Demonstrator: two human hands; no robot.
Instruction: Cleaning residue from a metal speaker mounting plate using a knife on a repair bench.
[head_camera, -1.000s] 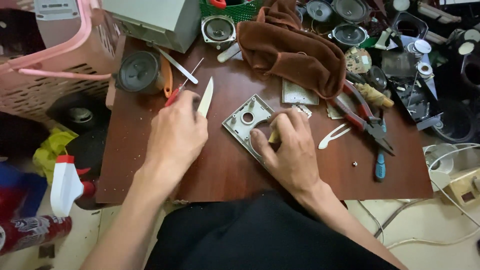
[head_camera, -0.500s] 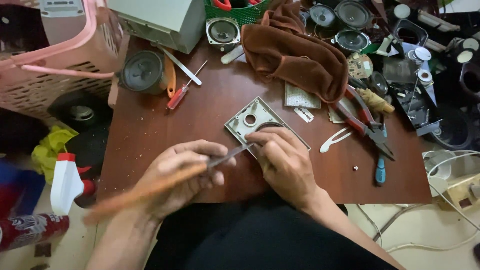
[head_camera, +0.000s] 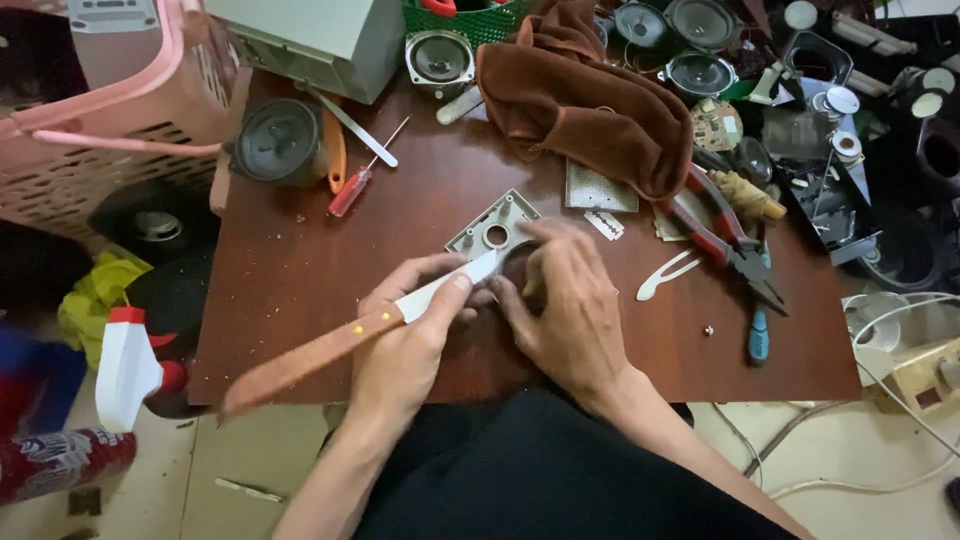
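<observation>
A: Prying at the plate (head_camera: 492, 232), centre of the table (head_camera: 300, 290). Left hand (head_camera: 410, 335), nearest, is closed around a knife (head_camera: 340, 340), thumb pressing the blade just short of the plate.

B: And the right hand (head_camera: 565, 300)?

A: Curled over the plate's near edge, pinning it; keeping it flat and the blade shallow, angled away from those fingers, looks wisest.

B: Beyond the plate?

A: Cloth (head_camera: 590, 110); to its right, pliers (head_camera: 725, 235).

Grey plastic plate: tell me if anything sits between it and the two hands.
Nothing visible does. The right hand rests directly on the grey plastic plate, and the left hand brings the knife blade to its near edge.
</observation>
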